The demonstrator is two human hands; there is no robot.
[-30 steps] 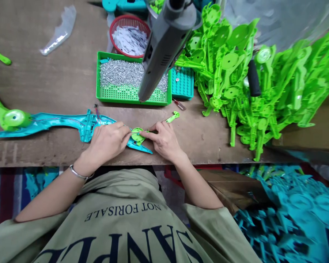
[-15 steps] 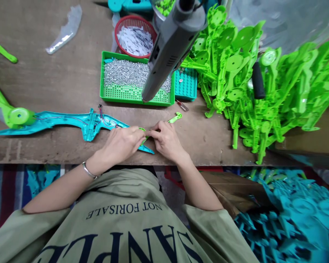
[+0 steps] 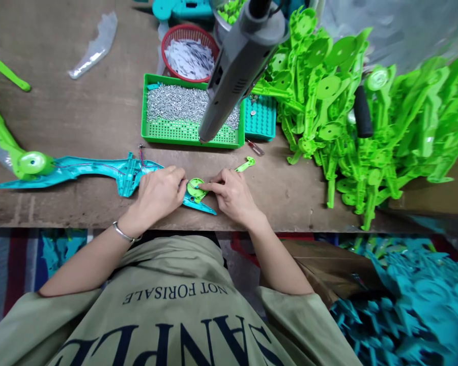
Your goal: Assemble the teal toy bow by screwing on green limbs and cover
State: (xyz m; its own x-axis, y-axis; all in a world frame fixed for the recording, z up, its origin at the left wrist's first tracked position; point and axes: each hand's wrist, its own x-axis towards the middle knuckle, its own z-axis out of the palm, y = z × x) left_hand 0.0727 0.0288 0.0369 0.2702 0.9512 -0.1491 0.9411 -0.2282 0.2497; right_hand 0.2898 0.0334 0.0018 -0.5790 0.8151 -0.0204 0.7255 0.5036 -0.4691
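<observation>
Pinching the small round green plastic disc in the narrow grip of the right hand, atop the long teal plastic toy shell that the left hand clamps to the surface, the person risks tilting it if fingers slip.

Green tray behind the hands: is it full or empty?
Well filled: small silver screws cover most of the green tray; only a strip of its perforated floor along the near edge shows bare.

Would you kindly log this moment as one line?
left hand: holds teal shell | right hand: pinches green disc | screw tray: behind
</observation>
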